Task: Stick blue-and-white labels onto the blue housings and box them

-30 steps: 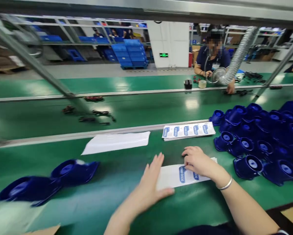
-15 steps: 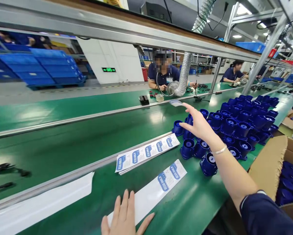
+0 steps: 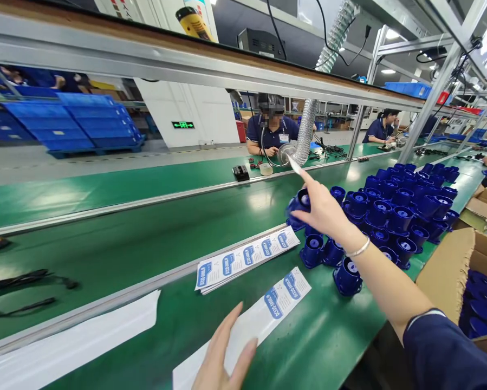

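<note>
- Right hand (image 3: 326, 208): lay at 3 o'clock from the view's centre, above the green surface (image 3: 328, 341); its thumb and index finger were spread, the thumb blurred.
- Label (image 3: 295, 164): a thin white piece at the right index fingertip, pointing toward 11 o'clock and seen nearly edge-on; whether it was pinched or merely stuck there could not be told.
- Cup (image 3: 295, 203): blue, blurred and apparently tilted, it lay just behind the right thumb; whether the right hand's grip had closed on it could not be told.
- Left hand (image 3: 216, 365): lay at 6 o'clock, over the near end of the strip (image 3: 253, 319); its grip was loose, thumb and index finger apart, with white backing showing between them.
- Strip: ran from the left hand toward 2 o'clock, bearing two blue-and-white printed labels at its far end.
- Stack (image 3: 247, 257): printed strips at 6 o'clock, nearer the centre, beside the metal rail (image 3: 174, 276).
- Sheet (image 3: 84, 336): white, at 8 o'clock.
- Cups (image 3: 389, 208): many, crowded at 3 o'clock.
- Box (image 3: 446, 271): cardboard, between 3 and 4 o'clock, containing blue parts.
- Co-worker (image 3: 276, 130): at 1 o'clock, beside a silver duct (image 3: 306, 130).
</note>
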The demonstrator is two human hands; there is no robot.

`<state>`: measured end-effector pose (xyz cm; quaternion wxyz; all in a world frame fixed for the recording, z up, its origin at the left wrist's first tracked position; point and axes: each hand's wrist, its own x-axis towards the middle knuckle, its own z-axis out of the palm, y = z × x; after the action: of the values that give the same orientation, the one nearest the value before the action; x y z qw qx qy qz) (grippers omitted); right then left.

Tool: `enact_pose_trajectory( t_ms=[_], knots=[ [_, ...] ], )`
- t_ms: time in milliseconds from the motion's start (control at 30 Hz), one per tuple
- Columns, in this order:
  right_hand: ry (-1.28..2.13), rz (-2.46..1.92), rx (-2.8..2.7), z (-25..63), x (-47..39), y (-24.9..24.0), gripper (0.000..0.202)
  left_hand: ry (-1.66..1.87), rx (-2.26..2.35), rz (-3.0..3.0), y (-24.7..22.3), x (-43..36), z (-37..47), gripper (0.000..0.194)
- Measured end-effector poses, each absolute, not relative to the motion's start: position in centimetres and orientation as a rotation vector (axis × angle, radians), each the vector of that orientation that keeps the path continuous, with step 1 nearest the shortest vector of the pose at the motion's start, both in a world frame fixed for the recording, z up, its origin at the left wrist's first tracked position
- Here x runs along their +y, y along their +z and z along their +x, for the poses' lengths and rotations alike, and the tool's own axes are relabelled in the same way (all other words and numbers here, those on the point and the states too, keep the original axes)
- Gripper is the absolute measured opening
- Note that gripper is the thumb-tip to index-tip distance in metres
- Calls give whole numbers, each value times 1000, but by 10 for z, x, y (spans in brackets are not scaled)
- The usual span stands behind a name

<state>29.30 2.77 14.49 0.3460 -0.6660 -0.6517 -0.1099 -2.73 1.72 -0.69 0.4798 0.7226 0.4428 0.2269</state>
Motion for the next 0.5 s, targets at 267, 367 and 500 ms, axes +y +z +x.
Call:
enact_pose_trajectory(
  t_ms=[267, 367, 500],
  knots=[
    [-30, -967, -2103, 156, -16, 89, 69, 862, 437, 357, 35, 39, -5, 37],
    [242, -922, -1754, 154, -18, 79, 55, 955, 589, 301, 27, 49, -17, 30],
    [746, -866, -1182, 163, -7, 67, 16, 1018, 760, 357, 17, 50, -24, 25]
  ],
)
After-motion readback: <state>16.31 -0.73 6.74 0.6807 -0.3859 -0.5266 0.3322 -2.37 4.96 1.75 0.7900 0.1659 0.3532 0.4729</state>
